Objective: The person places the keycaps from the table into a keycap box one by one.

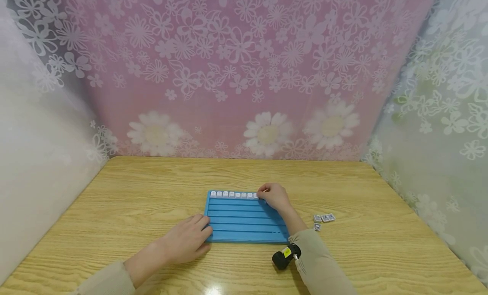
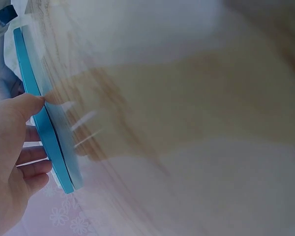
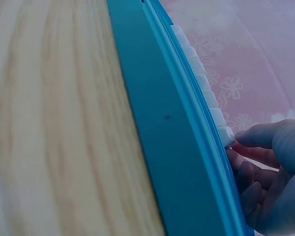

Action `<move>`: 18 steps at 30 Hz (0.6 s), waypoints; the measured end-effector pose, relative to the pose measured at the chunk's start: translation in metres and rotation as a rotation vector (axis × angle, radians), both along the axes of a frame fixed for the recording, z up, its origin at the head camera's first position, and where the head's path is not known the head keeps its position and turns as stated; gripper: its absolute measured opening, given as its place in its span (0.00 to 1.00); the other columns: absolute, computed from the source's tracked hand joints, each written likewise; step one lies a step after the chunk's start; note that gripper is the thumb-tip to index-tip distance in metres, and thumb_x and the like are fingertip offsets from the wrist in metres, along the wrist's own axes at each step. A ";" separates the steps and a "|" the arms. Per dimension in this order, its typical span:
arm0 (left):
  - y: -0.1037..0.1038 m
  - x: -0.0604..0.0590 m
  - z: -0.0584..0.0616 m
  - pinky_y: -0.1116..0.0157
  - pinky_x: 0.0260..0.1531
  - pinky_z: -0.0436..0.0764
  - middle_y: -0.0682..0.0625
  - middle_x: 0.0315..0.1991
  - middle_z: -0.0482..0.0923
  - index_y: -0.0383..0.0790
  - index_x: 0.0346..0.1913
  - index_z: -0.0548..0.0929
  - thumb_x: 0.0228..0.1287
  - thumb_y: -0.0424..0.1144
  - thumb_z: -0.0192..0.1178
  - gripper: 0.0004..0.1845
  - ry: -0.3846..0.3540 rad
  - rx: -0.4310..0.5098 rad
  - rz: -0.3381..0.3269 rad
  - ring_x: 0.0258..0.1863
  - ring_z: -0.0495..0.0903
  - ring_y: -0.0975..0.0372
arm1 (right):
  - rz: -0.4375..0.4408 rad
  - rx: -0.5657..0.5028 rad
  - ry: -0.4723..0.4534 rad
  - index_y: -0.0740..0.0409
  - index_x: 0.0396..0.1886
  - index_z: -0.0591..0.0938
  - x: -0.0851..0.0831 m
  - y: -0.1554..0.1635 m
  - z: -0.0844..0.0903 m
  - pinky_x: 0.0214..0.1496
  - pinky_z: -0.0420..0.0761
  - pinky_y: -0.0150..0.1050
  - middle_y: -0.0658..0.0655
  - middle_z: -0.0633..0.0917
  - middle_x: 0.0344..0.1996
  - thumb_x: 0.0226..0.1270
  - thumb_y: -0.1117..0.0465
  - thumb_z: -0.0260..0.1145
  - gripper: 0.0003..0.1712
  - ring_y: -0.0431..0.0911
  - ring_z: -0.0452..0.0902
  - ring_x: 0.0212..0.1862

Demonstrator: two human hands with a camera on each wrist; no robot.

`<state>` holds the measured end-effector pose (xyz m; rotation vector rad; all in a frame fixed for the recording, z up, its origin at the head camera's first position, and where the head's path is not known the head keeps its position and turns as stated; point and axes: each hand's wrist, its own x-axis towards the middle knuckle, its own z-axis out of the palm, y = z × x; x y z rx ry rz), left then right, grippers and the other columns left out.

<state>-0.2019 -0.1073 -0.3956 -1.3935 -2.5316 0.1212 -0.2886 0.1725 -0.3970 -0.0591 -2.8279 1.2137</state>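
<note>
A blue ridged tray [image 1: 244, 220] lies on the table, with a row of small white tiles [image 1: 231, 194] along its far groove. Faint marks show on the tile faces. My right hand [image 1: 275, 197] is at the right end of this row. Thumb and fingertip pinch the last white tile [image 3: 226, 136], seen closer in the right wrist view. At the tray's near left corner, my left hand [image 1: 189, 239] holds the edge. In the left wrist view, its thumb lies on the blue side wall [image 2: 46, 130] and its other fingers bend about that wall.
Several loose tiles [image 1: 324, 218] with dark marks lie on the wooden table [image 1: 152, 189] right of the tray. A black wrist camera [image 1: 282, 259] is strapped at the right sleeve. Floral curtains [image 1: 236, 75] hang behind and at the sides.
</note>
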 end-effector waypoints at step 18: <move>0.000 0.001 0.001 0.62 0.45 0.73 0.47 0.42 0.71 0.40 0.39 0.76 0.61 0.50 0.58 0.16 0.011 0.002 -0.004 0.41 0.69 0.58 | -0.003 -0.080 -0.038 0.63 0.36 0.83 -0.001 0.010 -0.001 0.27 0.73 0.35 0.53 0.82 0.25 0.64 0.62 0.61 0.09 0.44 0.74 0.28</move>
